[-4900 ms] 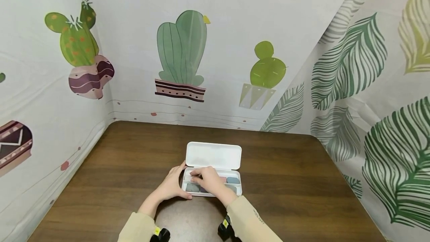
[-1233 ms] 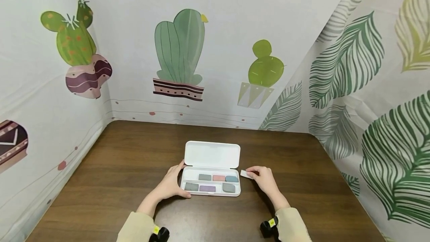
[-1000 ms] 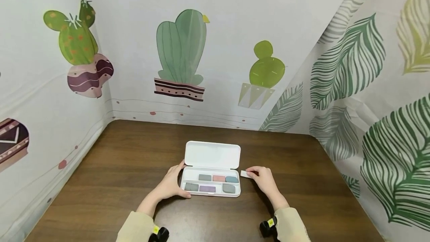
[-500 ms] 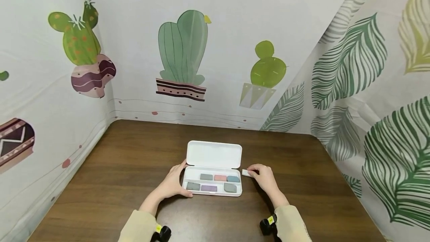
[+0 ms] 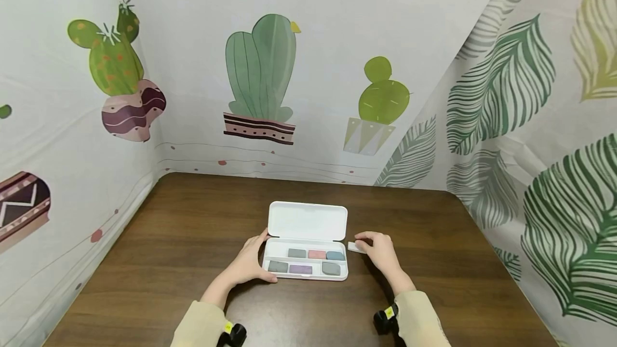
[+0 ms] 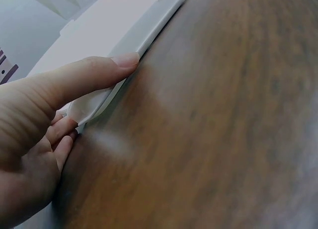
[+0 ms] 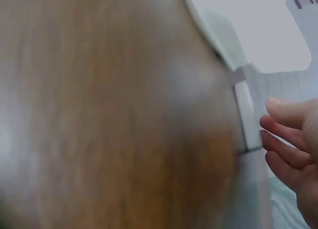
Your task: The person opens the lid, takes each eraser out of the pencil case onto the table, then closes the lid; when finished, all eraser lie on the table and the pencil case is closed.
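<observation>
A white case (image 5: 306, 277) with its lid (image 5: 307, 221) raised stands on the table, holding several flat grey, pink, blue and purple blocks in two rows. My left hand (image 5: 247, 264) grips its left end, thumb on the front edge and fingers behind; the left wrist view shows the thumb (image 6: 99, 75) on the rim. Right of the case, a small white block (image 5: 354, 247) lies on the table. My right hand (image 5: 383, 255) is just beside that block. In the right wrist view, a gap shows between the white block (image 7: 247, 114) and the thumb and loosely bent fingers.
The brown wooden table (image 5: 207, 213) reaches back to a cloth wall (image 5: 328, 68) printed with cacti and leaves. Black wrist cameras (image 5: 236, 334) are strapped at both sleeves.
My right hand has moved from inside the case to its right, bringing out the white block. In the last second its fingers have lifted off the block. The left hand keeps its hold.
</observation>
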{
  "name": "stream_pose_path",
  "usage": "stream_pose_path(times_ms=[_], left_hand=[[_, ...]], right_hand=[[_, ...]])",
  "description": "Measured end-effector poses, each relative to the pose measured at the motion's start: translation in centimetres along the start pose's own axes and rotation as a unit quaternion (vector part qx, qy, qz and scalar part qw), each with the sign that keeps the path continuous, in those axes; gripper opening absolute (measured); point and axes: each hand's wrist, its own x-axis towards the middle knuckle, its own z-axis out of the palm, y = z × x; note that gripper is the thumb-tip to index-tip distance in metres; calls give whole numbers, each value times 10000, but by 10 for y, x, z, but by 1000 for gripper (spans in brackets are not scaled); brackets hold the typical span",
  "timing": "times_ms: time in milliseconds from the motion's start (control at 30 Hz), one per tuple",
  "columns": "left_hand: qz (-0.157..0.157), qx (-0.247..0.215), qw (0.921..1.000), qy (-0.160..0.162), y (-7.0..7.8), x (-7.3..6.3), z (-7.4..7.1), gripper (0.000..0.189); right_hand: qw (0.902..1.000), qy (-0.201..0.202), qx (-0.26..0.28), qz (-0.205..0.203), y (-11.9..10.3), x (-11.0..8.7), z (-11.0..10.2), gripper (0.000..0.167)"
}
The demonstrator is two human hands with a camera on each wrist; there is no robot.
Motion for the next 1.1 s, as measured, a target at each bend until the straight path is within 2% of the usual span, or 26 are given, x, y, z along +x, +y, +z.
stream_pose_path(times_ms=[233, 367, 600, 833, 1100], left_hand=[[14, -8, 10000, 36, 1, 1, -1, 131], [-2, -15, 10000, 42, -1, 1, -1, 131], [11, 3, 10000, 76, -2, 0, 0, 132], [39, 44, 9999, 98, 0, -1, 0, 131], [11, 16, 10000, 85, 2, -1, 0, 130]], right_hand=[[9989, 130, 392, -238, -31, 7, -2, 17], [9974, -19, 615, -387, -54, 11, 1, 19], [9932, -407, 462, -987, -85, 12, 18, 17], [9845, -1221, 483, -1160, -101, 10, 37, 20], [9781, -1486, 334, -1415, -108, 10, 57, 21]])
